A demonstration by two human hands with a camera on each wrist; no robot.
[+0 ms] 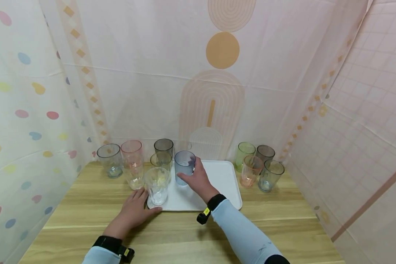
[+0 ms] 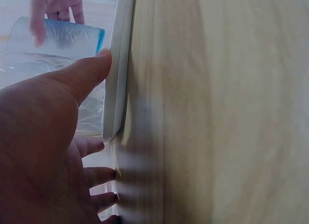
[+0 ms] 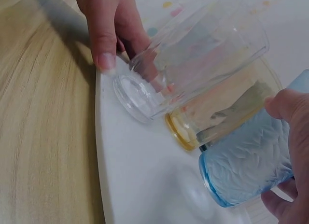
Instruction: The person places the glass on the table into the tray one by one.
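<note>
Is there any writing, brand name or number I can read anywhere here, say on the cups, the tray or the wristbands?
None can be read.
Yellow tags on the wrist straps: too small to show any print.
Grey mark on the right sleeve: too blurred to read.
Cups such as the blue cup and the white tray: no lettering visible.

Eleven tumblers (various tints), one white tray, two hands.

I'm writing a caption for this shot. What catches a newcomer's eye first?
The right hand grips a blue cup on the white tray at mid-table. The left hand rests at the tray's near-left corner by a clear cup. Coloured cups cluster on both sides.
</note>
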